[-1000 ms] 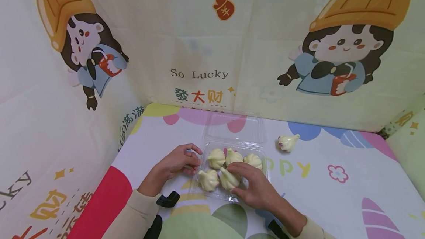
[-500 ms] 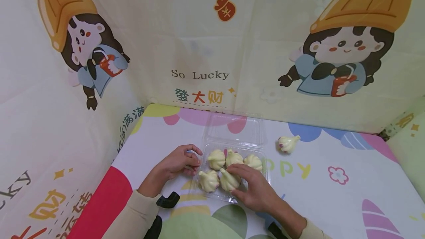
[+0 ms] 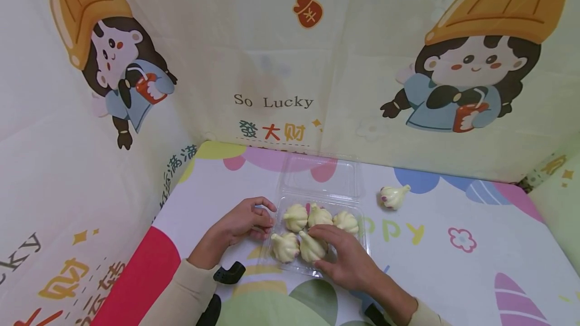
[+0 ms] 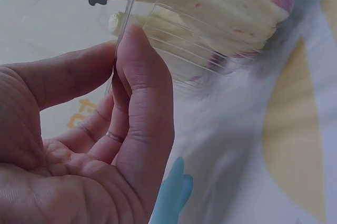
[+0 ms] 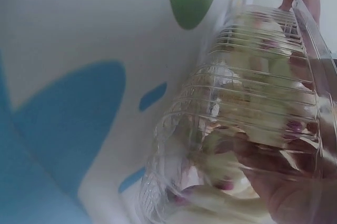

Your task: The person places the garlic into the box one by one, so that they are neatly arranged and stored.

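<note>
A clear plastic clamshell box (image 3: 290, 268) lies on the table with its lid folded back. Several garlic bulbs (image 3: 285, 247) sit inside it in two rows. My left hand (image 3: 244, 220) pinches the box's left rim (image 4: 126, 27) between thumb and forefinger, as the left wrist view shows. My right hand (image 3: 349, 255) reaches into the near row and holds a garlic bulb (image 3: 312, 246) between thumb and fingers. The right wrist view shows its fingers through the ribbed box wall (image 5: 174, 124). Part of that bulb is hidden by the hand.
One more garlic bulb (image 3: 394, 196) lies on the table right of the box. The transparent lid (image 3: 335, 177) lies toward the back wall. A printed cloth (image 3: 444, 275) covers the table, and patterned fabric (image 3: 349, 79) stands behind it.
Almost nothing differs. The garlic bulb under my right hand has shifted very slightly; both hands and the box stay in place.
</note>
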Demonstrator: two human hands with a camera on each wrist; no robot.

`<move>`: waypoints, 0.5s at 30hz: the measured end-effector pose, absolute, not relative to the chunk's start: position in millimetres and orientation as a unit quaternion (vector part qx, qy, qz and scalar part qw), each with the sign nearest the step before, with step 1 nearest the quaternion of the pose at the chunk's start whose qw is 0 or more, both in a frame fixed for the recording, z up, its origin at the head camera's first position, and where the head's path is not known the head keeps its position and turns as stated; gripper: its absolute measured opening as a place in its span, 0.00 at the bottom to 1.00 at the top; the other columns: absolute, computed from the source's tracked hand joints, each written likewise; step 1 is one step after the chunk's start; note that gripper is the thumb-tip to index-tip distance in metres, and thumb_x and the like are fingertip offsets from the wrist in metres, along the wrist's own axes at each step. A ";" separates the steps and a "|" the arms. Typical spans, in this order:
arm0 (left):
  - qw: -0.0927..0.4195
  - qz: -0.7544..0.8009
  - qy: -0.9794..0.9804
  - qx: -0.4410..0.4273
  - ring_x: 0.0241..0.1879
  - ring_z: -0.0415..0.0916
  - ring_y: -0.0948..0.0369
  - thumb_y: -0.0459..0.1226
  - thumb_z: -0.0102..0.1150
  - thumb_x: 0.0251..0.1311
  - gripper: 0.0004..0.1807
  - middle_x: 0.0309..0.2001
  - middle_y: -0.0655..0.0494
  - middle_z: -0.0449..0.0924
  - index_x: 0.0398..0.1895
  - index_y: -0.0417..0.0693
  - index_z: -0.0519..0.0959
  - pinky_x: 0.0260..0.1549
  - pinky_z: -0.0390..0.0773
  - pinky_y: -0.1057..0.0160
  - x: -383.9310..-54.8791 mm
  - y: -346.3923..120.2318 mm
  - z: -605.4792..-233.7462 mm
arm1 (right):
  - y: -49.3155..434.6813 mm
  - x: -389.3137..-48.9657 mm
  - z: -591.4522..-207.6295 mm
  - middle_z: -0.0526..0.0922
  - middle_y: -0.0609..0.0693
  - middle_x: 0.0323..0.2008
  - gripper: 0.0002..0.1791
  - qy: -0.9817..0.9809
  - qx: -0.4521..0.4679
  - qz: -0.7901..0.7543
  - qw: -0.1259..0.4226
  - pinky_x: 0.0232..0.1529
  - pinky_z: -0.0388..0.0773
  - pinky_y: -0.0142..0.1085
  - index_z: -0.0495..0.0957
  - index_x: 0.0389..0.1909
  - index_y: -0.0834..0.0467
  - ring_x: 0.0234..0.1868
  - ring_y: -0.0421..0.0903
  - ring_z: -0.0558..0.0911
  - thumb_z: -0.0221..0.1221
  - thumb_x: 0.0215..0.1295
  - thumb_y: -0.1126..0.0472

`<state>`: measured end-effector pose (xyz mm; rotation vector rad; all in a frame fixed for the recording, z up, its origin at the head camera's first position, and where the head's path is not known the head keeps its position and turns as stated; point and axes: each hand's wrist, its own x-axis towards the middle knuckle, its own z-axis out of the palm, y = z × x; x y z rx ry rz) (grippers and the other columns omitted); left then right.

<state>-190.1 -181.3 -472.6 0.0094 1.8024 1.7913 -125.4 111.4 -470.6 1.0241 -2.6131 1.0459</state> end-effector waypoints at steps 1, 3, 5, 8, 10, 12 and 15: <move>0.296 0.673 0.677 0.004 0.23 0.78 0.61 0.27 0.60 0.66 0.17 0.28 0.56 0.82 0.56 0.35 0.70 0.27 0.85 0.64 -190.2 -181.4 -472.6 | 111.1 -125.6 -470.4 0.87 0.53 0.57 0.34 -0.870 0.341 0.349 0.068 0.59 0.84 0.49 0.82 0.57 0.58 0.59 0.52 0.85 0.79 0.44 0.68; 0.296 0.673 0.677 0.004 0.23 0.78 0.61 0.27 0.60 0.66 0.17 0.28 0.56 0.82 0.56 0.35 0.70 0.27 0.85 0.64 -190.1 -181.7 -472.6 | 110.3 -126.0 -469.8 0.86 0.52 0.57 0.34 -0.872 0.340 0.347 0.056 0.60 0.83 0.49 0.82 0.58 0.58 0.60 0.52 0.85 0.78 0.46 0.68; 0.296 0.674 0.677 0.005 0.23 0.78 0.60 0.27 0.60 0.66 0.17 0.28 0.55 0.82 0.56 0.35 0.70 0.27 0.85 0.64 -190.0 -181.6 -472.3 | 109.9 -126.3 -469.0 0.86 0.52 0.58 0.33 -0.874 0.340 0.344 0.046 0.60 0.83 0.50 0.81 0.59 0.58 0.61 0.52 0.84 0.78 0.48 0.67; 0.295 0.673 0.678 0.006 0.24 0.78 0.60 0.27 0.60 0.66 0.17 0.27 0.55 0.82 0.56 0.35 0.70 0.27 0.85 0.64 -189.8 -181.6 -472.1 | 109.7 -127.0 -468.5 0.85 0.50 0.59 0.34 -0.877 0.339 0.339 0.033 0.61 0.82 0.50 0.80 0.61 0.56 0.61 0.51 0.84 0.77 0.50 0.66; 0.295 0.673 0.678 0.008 0.24 0.78 0.60 0.27 0.59 0.66 0.17 0.27 0.55 0.82 0.56 0.35 0.70 0.27 0.85 0.64 -189.7 -181.5 -471.8 | 109.8 -127.3 -468.4 0.84 0.49 0.60 0.34 -0.878 0.339 0.338 0.027 0.61 0.82 0.50 0.79 0.62 0.54 0.61 0.51 0.83 0.77 0.50 0.66; 0.295 0.672 0.679 0.009 0.24 0.78 0.60 0.26 0.59 0.66 0.17 0.27 0.56 0.82 0.56 0.35 0.70 0.27 0.85 0.64 -189.6 -181.6 -471.9 | 110.1 -127.4 -468.3 0.83 0.48 0.60 0.34 -0.878 0.340 0.336 0.024 0.61 0.82 0.49 0.79 0.62 0.53 0.61 0.50 0.83 0.76 0.51 0.66; 0.295 0.672 0.680 0.010 0.23 0.79 0.61 0.27 0.59 0.67 0.17 0.27 0.56 0.82 0.56 0.35 0.70 0.26 0.85 0.64 -189.7 -181.4 -472.2 | 110.6 -128.1 -468.8 0.83 0.48 0.60 0.35 -0.877 0.345 0.334 0.023 0.61 0.82 0.48 0.79 0.62 0.52 0.60 0.49 0.83 0.77 0.51 0.66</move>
